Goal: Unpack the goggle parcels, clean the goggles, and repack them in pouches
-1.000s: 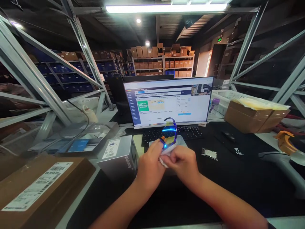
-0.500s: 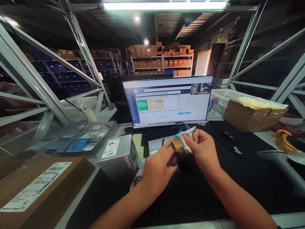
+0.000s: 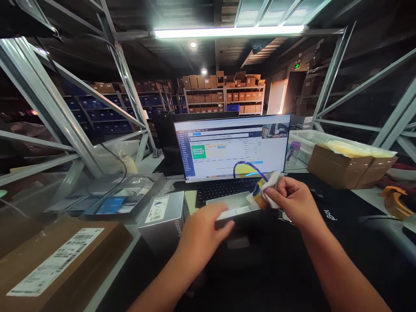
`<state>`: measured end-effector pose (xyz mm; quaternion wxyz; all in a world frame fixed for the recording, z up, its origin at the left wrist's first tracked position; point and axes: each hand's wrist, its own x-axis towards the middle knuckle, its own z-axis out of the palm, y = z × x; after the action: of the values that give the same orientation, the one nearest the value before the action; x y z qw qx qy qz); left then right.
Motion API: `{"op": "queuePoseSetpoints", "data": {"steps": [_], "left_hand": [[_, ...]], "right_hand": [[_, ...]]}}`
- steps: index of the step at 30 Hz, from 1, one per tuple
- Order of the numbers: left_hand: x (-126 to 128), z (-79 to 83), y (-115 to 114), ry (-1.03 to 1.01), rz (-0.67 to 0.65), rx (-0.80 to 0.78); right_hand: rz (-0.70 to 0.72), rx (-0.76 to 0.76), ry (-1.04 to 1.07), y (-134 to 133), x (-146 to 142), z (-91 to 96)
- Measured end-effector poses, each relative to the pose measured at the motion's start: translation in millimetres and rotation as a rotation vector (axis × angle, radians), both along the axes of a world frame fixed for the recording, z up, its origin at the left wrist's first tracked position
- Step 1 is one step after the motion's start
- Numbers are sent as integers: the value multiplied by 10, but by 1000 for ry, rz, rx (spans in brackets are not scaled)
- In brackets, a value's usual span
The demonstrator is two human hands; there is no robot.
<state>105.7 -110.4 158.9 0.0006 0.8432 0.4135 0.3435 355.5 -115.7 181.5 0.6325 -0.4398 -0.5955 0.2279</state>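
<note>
My right hand is closed on a pair of blue-framed glasses with orange lenses, gripped through a white cloth, in front of the monitor. My left hand has come off the glasses. It hovers, somewhat blurred, over a small open grey box on the black desk mat, fingers loosely stretched and empty. A black keyboard lies just behind the box.
A grey product box and a brown carton with a label stand at the left. A clear plastic tray sits behind them. An open carton and a tape dispenser are at the right. Metal rack struts flank the desk.
My left hand let go of the glasses and dropped toward the grey box. My right hand carried the glasses and cloth up and to the right. The camera tilted up a little.
</note>
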Motion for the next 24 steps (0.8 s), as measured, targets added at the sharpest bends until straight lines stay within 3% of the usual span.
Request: {"op": "queuePoseSetpoints", "data": {"steps": [2, 4, 9, 14, 17, 22, 24], "left_hand": [[-31, 31, 14, -14, 57, 210], [-3, 63, -16, 31, 5, 343], [106, 80, -80, 101, -178, 340], [68, 26, 38, 104, -286, 445], [45, 24, 78, 78, -352, 508], [46, 55, 29, -43, -379, 467], [60, 60, 10, -102, -373, 439]], "right_hand": [[67, -28, -124, -42, 66, 25], [159, -60, -236, -93, 39, 19], [314, -74, -467, -186, -254, -76], [182, 60, -660, -257, -536, -169], [188, 91, -767, -300, -488, -127], [678, -158, -607, -284, -44, 72], [773, -192, -544, -235, 123, 114]]}}
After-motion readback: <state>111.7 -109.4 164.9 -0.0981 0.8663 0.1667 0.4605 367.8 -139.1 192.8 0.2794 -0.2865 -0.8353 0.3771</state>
